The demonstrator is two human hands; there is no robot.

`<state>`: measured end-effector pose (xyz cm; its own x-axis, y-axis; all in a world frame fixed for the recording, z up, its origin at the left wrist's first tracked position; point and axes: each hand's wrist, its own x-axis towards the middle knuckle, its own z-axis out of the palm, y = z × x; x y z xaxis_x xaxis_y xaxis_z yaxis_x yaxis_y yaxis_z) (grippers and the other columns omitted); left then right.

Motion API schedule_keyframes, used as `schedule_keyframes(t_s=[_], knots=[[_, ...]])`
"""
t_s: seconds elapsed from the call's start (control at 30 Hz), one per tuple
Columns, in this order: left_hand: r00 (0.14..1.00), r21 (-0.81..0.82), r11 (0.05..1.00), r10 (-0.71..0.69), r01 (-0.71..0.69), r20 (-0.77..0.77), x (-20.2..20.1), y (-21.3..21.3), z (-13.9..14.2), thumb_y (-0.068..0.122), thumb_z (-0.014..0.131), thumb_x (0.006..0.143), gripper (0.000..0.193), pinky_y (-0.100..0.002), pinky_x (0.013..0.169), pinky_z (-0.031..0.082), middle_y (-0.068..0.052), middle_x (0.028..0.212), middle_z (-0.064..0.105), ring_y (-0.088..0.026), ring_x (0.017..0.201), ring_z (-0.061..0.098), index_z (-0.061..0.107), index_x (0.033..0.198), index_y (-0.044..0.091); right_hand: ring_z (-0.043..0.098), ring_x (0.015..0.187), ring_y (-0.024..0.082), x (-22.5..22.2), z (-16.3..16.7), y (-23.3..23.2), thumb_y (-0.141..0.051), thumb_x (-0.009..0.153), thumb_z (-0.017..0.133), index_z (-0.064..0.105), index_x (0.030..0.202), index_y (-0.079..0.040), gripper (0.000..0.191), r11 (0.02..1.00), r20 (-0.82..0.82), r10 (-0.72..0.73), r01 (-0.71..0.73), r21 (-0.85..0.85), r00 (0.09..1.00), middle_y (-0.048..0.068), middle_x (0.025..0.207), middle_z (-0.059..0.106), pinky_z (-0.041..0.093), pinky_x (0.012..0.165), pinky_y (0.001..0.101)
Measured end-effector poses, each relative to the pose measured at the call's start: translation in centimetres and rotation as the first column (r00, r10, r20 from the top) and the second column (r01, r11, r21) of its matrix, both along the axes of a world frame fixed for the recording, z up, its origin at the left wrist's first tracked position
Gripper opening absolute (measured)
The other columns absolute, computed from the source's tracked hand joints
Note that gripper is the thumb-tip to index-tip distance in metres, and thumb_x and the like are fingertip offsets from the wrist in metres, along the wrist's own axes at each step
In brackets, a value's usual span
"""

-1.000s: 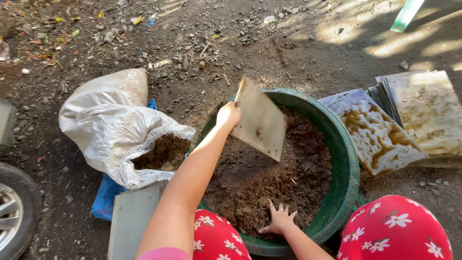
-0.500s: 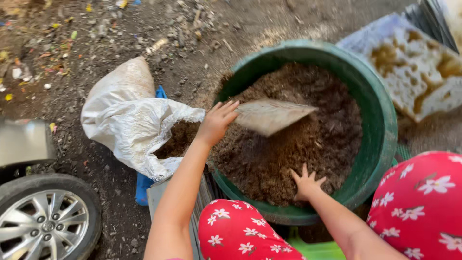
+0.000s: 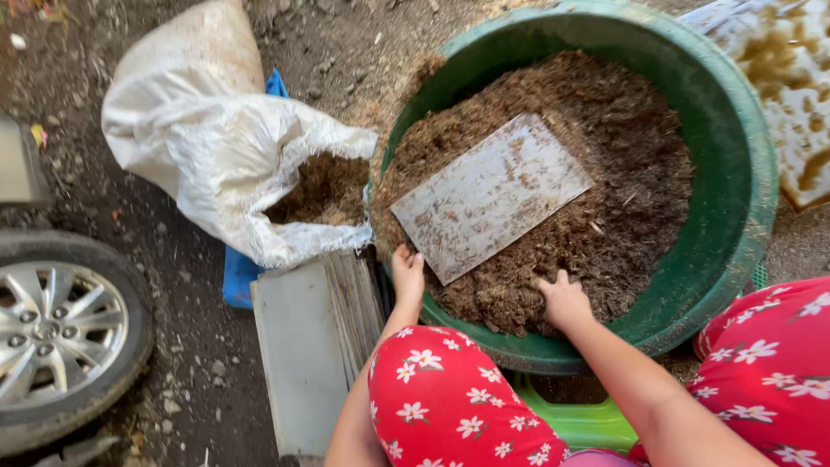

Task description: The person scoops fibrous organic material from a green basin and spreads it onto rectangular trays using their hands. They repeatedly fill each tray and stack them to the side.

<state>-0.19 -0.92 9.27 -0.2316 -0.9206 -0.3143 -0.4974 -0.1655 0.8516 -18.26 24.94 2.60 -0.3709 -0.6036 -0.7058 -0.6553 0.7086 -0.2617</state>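
A big green tub (image 3: pixel 735 216) holds brown, fibrous soil (image 3: pixel 631 173). A flat grey rectangular board (image 3: pixel 488 195) lies on top of the soil, dusted with it. My left hand (image 3: pixel 408 275) rests at the near left rim of the tub, its fingertips touching the board's near corner. My right hand (image 3: pixel 564 300) is pressed down into the soil at the near rim, fingers partly buried. My knees in red flowered cloth (image 3: pixel 450 398) frame the bottom of the view.
An open white sack (image 3: pixel 216 156) of the same brown material lies left of the tub on a blue sheet (image 3: pixel 238 277). A stack of grey flat trays (image 3: pixel 311 346) sits on the ground by my left knee. A car wheel (image 3: pixel 60 329) is at far left, soiled white trays (image 3: pixel 795 104) at upper right.
The board, held up and then tilted in my left hand, now lies flat on the soil. My left hand has dropped to the near rim. The view has moved closer.
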Motion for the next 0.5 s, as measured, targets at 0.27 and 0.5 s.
schedule_keyframes(t_s=[0.27, 0.5], knots=[[0.850, 0.612, 0.790, 0.305, 0.026, -0.429, -0.2, 2.1, -0.8, 0.032, 0.053, 0.105, 0.043, -0.036, 0.081, 0.048, -0.014, 0.124, 0.063, -0.027, 0.106, 0.061, 0.051, 0.137, 0.004, 0.065, 0.120, 0.030, -4.4, 1.7, -3.5, -0.024, 0.068, 0.091, 0.040, 0.154, -0.020, 0.100, 0.957, 0.401, -0.211, 0.272, -0.101, 0.891, 0.019, 0.140, 0.063, 0.054, 0.103, 0.0414], [0.794, 0.376, 0.926, 0.225, 0.005, -0.565, -1.4, 3.7, -2.7, 0.019, 0.051, 0.108, 0.037, -0.034, 0.103, 0.045, -0.013, 0.134, 0.064, -0.024, 0.119, 0.058, 0.053, 0.139, -0.001, 0.049, 0.139, 0.036, -3.8, 10.9, -12.3, -0.036, 0.065, 0.091, 0.045, 0.153, -0.027, 0.099, 0.867, 0.456, -0.007, 0.233, -0.441, 0.890, 0.015, 0.157, 0.036, 0.046, 0.113, 0.0448]])
